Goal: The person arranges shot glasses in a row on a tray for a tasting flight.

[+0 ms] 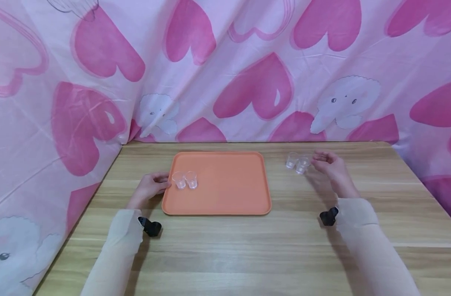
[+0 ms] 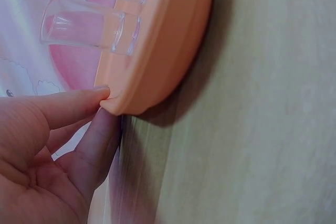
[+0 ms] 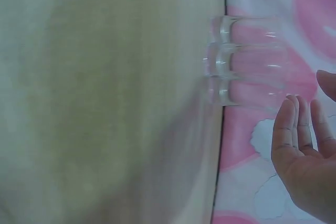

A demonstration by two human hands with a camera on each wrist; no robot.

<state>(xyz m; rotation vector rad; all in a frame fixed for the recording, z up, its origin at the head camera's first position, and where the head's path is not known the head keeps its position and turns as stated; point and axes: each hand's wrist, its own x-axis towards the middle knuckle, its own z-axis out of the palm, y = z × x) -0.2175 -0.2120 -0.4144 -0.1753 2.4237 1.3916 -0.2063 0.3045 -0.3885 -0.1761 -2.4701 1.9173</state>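
An orange tray (image 1: 229, 187) lies on the table, and my left hand (image 1: 150, 190) pinches its left rim between thumb and fingers. In the left wrist view the tray's edge (image 2: 157, 72) sits between the fingertips of that hand (image 2: 47, 156). Two small clear cups, one on the left (image 1: 179, 181) and one beside it (image 1: 191, 181), stand upright near the tray's left side. My right hand (image 1: 334, 172) is held beside a cluster of clear cups (image 1: 301, 166) to the right of the tray. Its fingers are relaxed and hold nothing; three cups (image 3: 257, 61) show in the right wrist view.
The wooden table (image 1: 225, 255) ends at the back against a pink cloth (image 1: 247, 86) printed with hearts, which also hangs along both sides. A black wrist camera (image 1: 150, 226) is strapped to the left arm, another camera (image 1: 329, 216) to the right.
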